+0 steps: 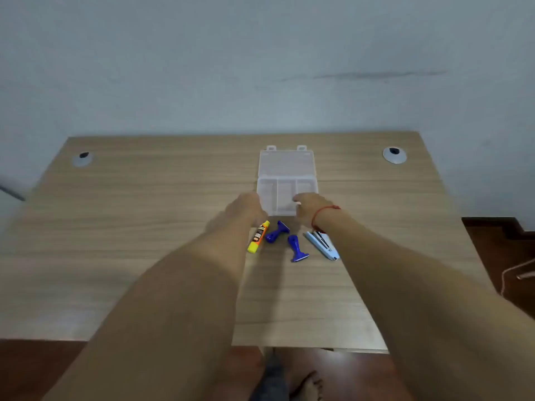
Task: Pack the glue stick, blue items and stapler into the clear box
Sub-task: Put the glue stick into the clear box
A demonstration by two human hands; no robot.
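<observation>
While both arms stretch out over the light wooden table [144, 215], the clear plastic box with little compartments [286, 195] lies open in the middle of it, its lid [286, 163] folded flat on the far side. The left hand [246, 208] is at the box's near left corner and the right hand [308, 208] is at its near right corner. Both hands touch the box's near edge, but the picture is blurry, so I cannot tell if the fingers are curled around it or just resting there. A thin red string bracelet [324, 212] sits on the right wrist.

Just in front of the box, toward the person, four things lie in a row. The yellow and orange glue stick [258, 237] is on the left. Next to it are two dark blue plastic pieces with flat ends [277, 231] [298, 248]. The light blue stapler [322, 244] lies on the right, partly under the right wrist. None of them is in the box yet.
</observation>
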